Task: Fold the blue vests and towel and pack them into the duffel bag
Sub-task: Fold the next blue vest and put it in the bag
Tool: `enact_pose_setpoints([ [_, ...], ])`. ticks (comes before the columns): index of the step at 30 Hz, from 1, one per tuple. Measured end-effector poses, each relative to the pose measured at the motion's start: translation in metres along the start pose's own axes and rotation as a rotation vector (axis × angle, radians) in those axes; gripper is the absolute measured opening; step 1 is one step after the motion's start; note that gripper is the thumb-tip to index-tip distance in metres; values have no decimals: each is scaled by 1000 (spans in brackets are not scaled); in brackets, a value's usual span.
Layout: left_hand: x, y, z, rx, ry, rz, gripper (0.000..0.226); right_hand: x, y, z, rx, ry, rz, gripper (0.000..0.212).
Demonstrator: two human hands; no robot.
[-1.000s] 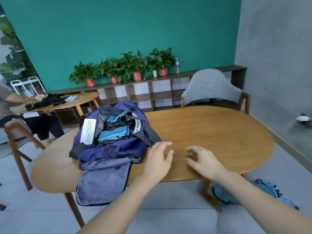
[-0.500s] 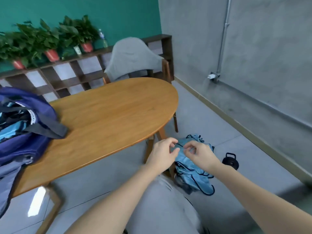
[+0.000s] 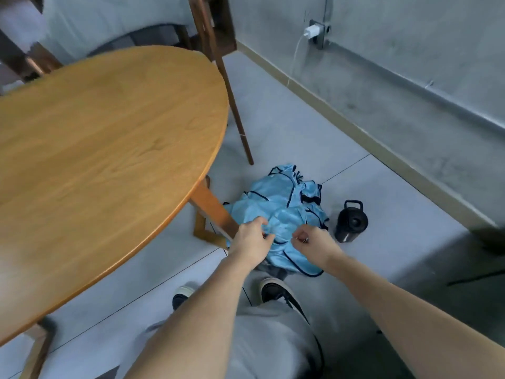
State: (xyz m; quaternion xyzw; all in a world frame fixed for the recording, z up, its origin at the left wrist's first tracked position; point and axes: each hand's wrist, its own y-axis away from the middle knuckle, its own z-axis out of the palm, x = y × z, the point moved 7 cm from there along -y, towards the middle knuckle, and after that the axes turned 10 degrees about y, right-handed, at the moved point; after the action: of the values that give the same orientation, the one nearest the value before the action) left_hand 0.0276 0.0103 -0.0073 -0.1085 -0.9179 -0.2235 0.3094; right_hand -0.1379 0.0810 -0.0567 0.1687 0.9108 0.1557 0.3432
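Both arms reach down, left hand [image 3: 250,240] pinching the heap of blue vests [image 3: 281,214] on the floor beside the bench [image 3: 109,149] leg, right hand [image 3: 314,243] curled at the cloth, grip unclear, black bottle [image 3: 351,222] nearby

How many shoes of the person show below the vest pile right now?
2. One shoe sits just below the blue vests, dark with a pale sole; the other shoe lies left of it, mostly hidden behind the left forearm.

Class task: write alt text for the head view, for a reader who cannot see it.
Two hands, left hand and right hand, reach down to a heap of blue vests on the floor beside a wooden table; a black bottle stands nearby.
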Motion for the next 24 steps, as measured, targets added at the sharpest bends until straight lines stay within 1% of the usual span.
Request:
enact_pose_setpoints([
  [4,-23,-37,33,-114,-131,-7,44,22,-44,36,-91,26,70,25],
  [8,-40,-72,56,-180,-142,-53,47,37,-77,65,-138,32,119,29],
  [13,-58,-104,75,-223,-137,-77,43,54,-104,91,-179,79,147,37],
  [16,-66,-113,84,-250,-148,-82,41,60,-111,98,-151,95,131,27],
  [19,-67,-117,87,-260,-161,-62,40,62,-115,96,-80,35,101,15],
  [24,-54,-114,79,-265,-168,-39,38,54,-105,73,-4,-92,51,10],
])
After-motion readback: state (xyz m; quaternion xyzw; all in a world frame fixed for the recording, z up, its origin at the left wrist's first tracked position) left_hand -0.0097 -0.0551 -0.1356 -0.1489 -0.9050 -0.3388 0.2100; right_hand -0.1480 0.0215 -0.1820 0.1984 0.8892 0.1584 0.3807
